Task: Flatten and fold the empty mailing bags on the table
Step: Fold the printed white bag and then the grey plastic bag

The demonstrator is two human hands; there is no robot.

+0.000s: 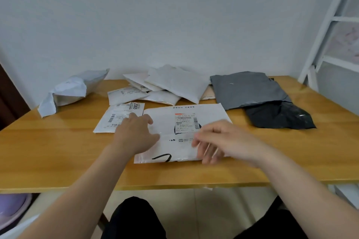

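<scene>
White mailing bag [186, 122] flat, long axis front-to-back, left hand [136, 134] pressing

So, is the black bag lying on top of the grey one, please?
No, the grey bag overlaps the black bag, covering its far end.

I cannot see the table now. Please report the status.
Left hand flat on white mailing bag. Right hand open over its right edge. Bag flat, unfolded. Other bags behind, none blocking.

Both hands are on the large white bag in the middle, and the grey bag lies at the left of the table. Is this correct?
Not quite. The head view shows the grey bag at the right of the table, not the left. The left hand and right hand are over the large white bag.
</scene>
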